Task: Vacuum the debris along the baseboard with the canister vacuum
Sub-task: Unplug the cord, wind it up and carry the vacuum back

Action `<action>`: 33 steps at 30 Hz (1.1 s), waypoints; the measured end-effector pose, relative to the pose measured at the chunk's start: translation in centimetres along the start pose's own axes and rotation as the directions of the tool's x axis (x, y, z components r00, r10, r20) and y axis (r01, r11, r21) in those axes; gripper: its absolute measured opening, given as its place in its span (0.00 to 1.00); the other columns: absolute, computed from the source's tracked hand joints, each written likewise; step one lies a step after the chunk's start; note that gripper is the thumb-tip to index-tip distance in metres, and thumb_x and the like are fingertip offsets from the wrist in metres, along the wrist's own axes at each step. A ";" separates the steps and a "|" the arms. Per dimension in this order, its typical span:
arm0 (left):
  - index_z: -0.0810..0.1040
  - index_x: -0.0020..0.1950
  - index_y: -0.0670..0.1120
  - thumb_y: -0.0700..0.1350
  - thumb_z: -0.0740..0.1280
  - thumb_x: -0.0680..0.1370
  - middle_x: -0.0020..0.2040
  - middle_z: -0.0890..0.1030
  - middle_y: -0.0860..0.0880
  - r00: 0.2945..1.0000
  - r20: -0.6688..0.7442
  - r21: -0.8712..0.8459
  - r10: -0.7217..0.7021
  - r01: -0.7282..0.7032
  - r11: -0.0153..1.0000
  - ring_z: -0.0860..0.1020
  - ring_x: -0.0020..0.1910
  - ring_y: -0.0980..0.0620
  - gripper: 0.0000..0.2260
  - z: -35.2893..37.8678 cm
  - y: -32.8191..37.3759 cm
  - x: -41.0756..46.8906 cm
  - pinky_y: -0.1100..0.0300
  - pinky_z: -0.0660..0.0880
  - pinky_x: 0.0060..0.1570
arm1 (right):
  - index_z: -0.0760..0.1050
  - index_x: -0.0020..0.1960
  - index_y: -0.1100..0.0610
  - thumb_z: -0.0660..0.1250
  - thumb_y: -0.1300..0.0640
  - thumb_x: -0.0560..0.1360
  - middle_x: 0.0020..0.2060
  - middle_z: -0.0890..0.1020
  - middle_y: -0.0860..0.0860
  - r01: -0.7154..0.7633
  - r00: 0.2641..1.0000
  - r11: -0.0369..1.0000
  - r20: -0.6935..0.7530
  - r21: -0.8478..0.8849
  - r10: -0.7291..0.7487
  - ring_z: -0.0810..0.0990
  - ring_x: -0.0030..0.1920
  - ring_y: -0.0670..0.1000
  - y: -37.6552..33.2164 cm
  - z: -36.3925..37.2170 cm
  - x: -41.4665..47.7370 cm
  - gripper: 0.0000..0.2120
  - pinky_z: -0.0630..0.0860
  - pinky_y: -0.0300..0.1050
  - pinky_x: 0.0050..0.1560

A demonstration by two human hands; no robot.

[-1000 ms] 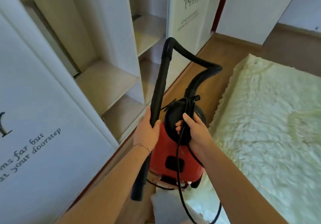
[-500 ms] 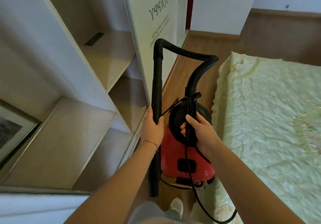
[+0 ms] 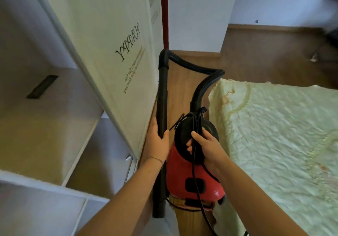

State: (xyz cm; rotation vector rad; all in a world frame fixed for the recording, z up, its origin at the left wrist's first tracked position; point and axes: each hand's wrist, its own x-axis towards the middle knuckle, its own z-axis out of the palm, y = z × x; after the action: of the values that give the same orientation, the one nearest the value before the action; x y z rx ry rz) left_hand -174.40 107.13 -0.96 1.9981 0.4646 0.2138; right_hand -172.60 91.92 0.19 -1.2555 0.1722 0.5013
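Wand (image 3: 162, 96) tip hangs low beside your left forearm, aimed down at the floor (image 3: 180, 89), not at any edge. Canister vacuum (image 3: 193, 177) is upright between your forearms; it looks carried, but I can't confirm it's off the floor. Hands haven't changed over the last second: left hand (image 3: 158, 140) is wrapped round the wand mid-length, and right hand (image 3: 206, 148) is curled over the black top housing with the cord (image 3: 195, 164) trapped under the fingers. The hose (image 3: 202, 82) loops from the wand top back into the canister, same shape as before. What did change is your position. You've walked forward down the gap between wardrobe and bed (image 3: 274, 135): the open shelves (image 3: 45, 118) have slid back to your left and the lettered wardrobe panel (image 3: 128, 43) is now right beside the wand. The far wall's baseboard (image 3: 274, 27) is now more square ahead, well apart from the nozzle. I can't make out any debris from here. So I'd call this still transit, with no cleaning started. The canister needs setting down and the trapped cord freeing before the nozzle can go to an edge.
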 end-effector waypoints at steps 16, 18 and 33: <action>0.54 0.77 0.50 0.44 0.61 0.80 0.66 0.67 0.55 0.993 0.100 -0.009 0.056 -0.056 0.998 0.64 0.63 0.62 0.27 12.5 8.1 33.0 0.68 0.61 0.60 | 0.76 0.57 0.56 0.62 0.60 0.79 0.30 0.78 0.55 0.095 0.989 0.991 -0.125 0.089 -0.084 0.76 0.27 0.51 -16.0 -4.4 30.4 0.09 0.75 0.41 0.31; 0.53 0.77 0.49 0.44 0.61 0.80 0.69 0.67 0.53 0.994 0.101 0.004 0.044 -0.044 0.999 0.64 0.68 0.58 0.27 15.1 9.7 37.0 0.68 0.59 0.60 | 0.76 0.58 0.56 0.62 0.60 0.79 0.29 0.78 0.55 0.095 0.988 0.992 -0.130 0.084 -0.084 0.76 0.28 0.51 -18.2 -6.3 34.6 0.09 0.74 0.42 0.32; 0.52 0.77 0.50 0.45 0.60 0.80 0.71 0.67 0.50 0.988 0.148 -0.001 0.043 -0.043 0.999 0.66 0.68 0.54 0.27 28.3 19.6 62.1 0.68 0.60 0.57 | 0.75 0.59 0.59 0.62 0.59 0.79 0.31 0.78 0.56 0.100 0.980 0.992 -0.181 0.073 -0.085 0.76 0.29 0.51 -34.2 -15.3 59.7 0.10 0.75 0.42 0.32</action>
State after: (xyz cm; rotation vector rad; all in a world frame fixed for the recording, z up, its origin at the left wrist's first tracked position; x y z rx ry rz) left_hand -103.60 101.78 0.38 2.0102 0.3272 0.0901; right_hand -102.40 86.05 1.56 -1.2215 0.2809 0.2985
